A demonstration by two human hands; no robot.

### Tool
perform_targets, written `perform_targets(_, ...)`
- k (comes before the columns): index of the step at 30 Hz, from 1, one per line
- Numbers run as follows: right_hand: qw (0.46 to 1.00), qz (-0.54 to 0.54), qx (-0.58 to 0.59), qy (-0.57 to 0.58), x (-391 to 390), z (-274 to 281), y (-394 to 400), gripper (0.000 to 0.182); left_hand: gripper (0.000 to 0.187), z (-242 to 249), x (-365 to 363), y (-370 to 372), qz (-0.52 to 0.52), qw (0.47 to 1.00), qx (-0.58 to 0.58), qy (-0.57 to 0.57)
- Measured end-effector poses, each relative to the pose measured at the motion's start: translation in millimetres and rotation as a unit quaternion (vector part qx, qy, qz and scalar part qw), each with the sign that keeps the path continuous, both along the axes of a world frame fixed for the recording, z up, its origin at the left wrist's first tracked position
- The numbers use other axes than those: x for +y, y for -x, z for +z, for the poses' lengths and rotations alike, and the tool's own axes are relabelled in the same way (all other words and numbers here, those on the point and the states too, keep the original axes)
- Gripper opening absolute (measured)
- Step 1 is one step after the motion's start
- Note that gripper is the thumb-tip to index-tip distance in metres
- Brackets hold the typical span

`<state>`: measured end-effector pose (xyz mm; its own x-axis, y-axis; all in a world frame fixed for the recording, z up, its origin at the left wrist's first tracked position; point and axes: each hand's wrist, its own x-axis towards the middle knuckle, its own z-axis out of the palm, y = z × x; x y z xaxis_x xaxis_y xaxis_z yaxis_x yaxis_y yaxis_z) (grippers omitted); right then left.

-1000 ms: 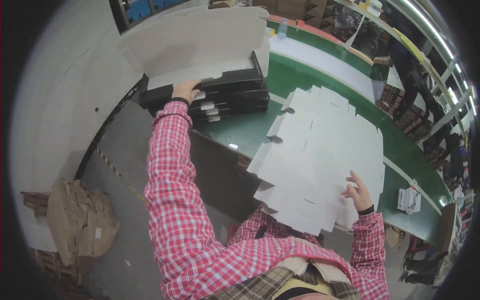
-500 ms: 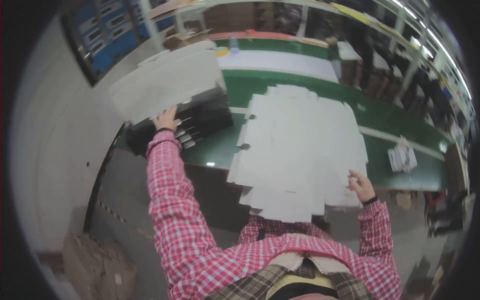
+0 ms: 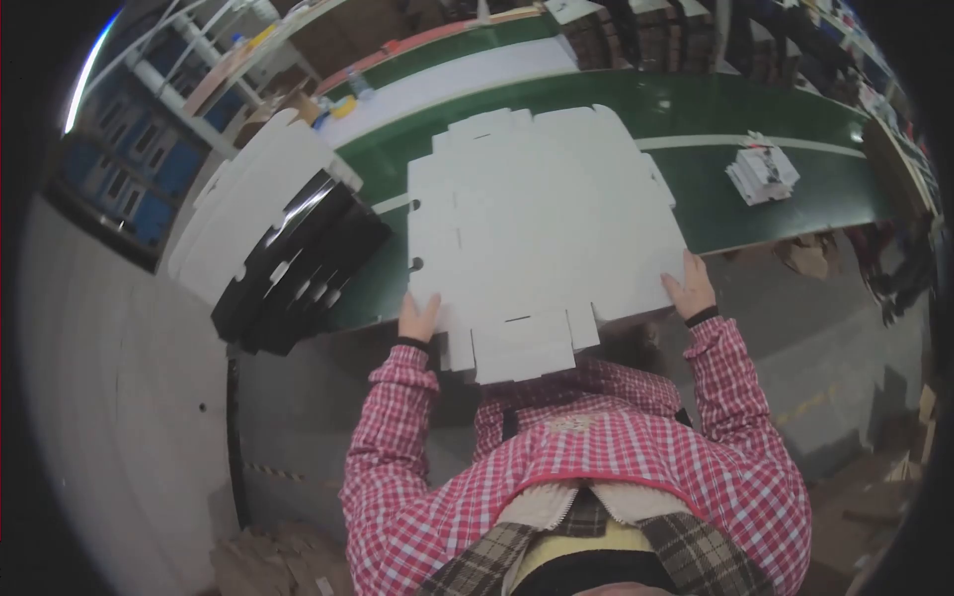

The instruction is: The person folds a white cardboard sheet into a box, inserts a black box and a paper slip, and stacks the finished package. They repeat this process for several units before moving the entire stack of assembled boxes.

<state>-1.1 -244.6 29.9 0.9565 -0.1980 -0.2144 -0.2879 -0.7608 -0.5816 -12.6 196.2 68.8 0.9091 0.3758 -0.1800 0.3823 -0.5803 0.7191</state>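
Flat white die-cut cardboard (image 3: 542, 214) lies on the green table (image 3: 378, 164), its near flaps reaching past the table's front edge. At its lower left corner is my left hand (image 3: 419, 318), thumb and fingers apart, touching the edge. My right hand (image 3: 693, 286) is at the right edge, with the thumb spread from the fingers against the cardboard. Whether either hand grips the sheet is hard to make out; both look open. To the left stand black folded boxes (image 3: 298, 263) beside a stack of white cardboard (image 3: 253, 209).
A small bundle of white pieces (image 3: 763, 175) sits on the table at the right. Along the back are a white sheet (image 3: 457, 84), a yellow tape roll (image 3: 344, 107) and a clear bottle (image 3: 360, 85). Brown packages (image 3: 273, 558) lie on the floor at lower left.
My left hand has left the black boxes and come to the white cardboard's left corner. My right hand now touches its right edge. The view has turned, and the cardboard lies squarer to me.
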Motion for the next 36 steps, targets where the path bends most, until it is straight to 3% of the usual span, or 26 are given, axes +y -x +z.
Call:
perform_targets(2,1.0,-0.019,0.005,-0.008,7,15,3,0.062,0.077,12,-5,-4,0.051,0.991,0.121,0.018)
perform_targets(5,0.995,0.034,-0.077,-0.051,18,25,-34,0.059,0.075,26,46,-11,0.063,0.995,0.079,0.028)
perform_targets(6,0.993,0.041,-0.089,-0.073,30,42,-49,0.058,0.062,-1,96,-22,0.035,0.998,-0.002,0.045)
perform_targets(7,0.986,0.048,-0.105,-0.118,41,59,-66,0.057,0.038,-27,147,-28,-0.029,0.985,-0.156,0.073)
perform_targets(8,0.978,0.051,-0.117,-0.162,52,74,-78,0.055,0.018,-55,198,-28,-0.097,0.943,-0.303,0.096)
perform_targets(10,0.939,0.011,-0.152,-0.307,41,92,-76,0.055,0.027,-45,142,-21,-0.016,0.927,-0.328,0.179)
perform_targets(12,0.848,-0.085,-0.228,-0.471,4,119,-48,0.054,0.041,-30,66,-47,0.041,0.89,-0.33,0.313)
perform_targets(13,0.815,-0.143,-0.279,-0.488,-23,133,-10,0.054,0.044,-39,23,-75,0.011,0.876,-0.31,0.369)
perform_targets(14,0.635,-0.131,-0.317,-0.692,-27,140,18,0.055,0.038,-67,5,-95,-0.019,0.793,-0.356,0.495)
perform_targets(17,0.586,-0.239,-0.316,-0.707,-15,130,53,0.043,0.043,23,-122,-85,-0.08,0.773,-0.186,0.601)
perform_targets(18,0.606,-0.258,-0.324,-0.68,-18,109,55,0.043,0.042,8,-129,-91,-0.104,0.796,-0.163,0.574)
perform_targets(20,0.695,-0.319,-0.321,-0.558,-18,76,52,0.052,0.044,-19,-132,-98,-0.16,0.869,-0.074,0.462)
perform_targets(21,0.732,-0.308,-0.31,-0.523,-21,65,70,0.05,0.044,-19,-136,-79,-0.169,0.889,-0.058,0.423)
perform_targets(23,0.855,-0.251,-0.261,-0.371,-20,38,108,0.044,0.049,-27,-136,-32,-0.205,0.944,0.017,0.258)
perform_targets(24,0.896,-0.265,-0.198,-0.295,7,5,107,0.048,0.05,-62,-123,-13,-0.222,0.944,-0.014,0.245)
perform_targets(25,0.944,-0.285,-0.096,-0.134,32,-24,106,0.056,0.059,-91,-113,7,-0.276,0.933,-0.088,0.211)
perform_targets(26,0.957,-0.287,0.002,0.038,56,-52,107,0.064,0.074,-119,-104,27,-0.331,0.914,-0.16,0.172)
perform_targets(27,0.988,-0.149,-0.025,-0.015,96,-46,108,0.068,0.076,-114,-82,59,-0.308,0.93,-0.156,0.124)
perform_targets(28,0.981,0.106,-0.097,-0.128,134,-36,108,0.076,0.08,-105,-64,87,-0.286,0.944,-0.161,0.029)
perform_targets(29,0.891,0.347,-0.166,-0.239,170,-22,107,0.084,0.084,-90,-50,112,-0.266,0.947,-0.165,-0.071)
perform_targets(32,0.846,0.529,-0.029,-0.059,187,18,101,0.1,0.063,-178,51,163,-0.371,0.922,0.03,-0.103)
perform_targets(35,0.777,0.578,0.122,-0.217,157,27,67,0.092,0.071,-18,0,175,-0.427,0.886,-0.079,-0.161)
perform_targets(36,0.777,0.583,0.12,-0.205,154,29,62,0.091,0.069,-13,-6,175,-0.424,0.882,-0.084,-0.185)
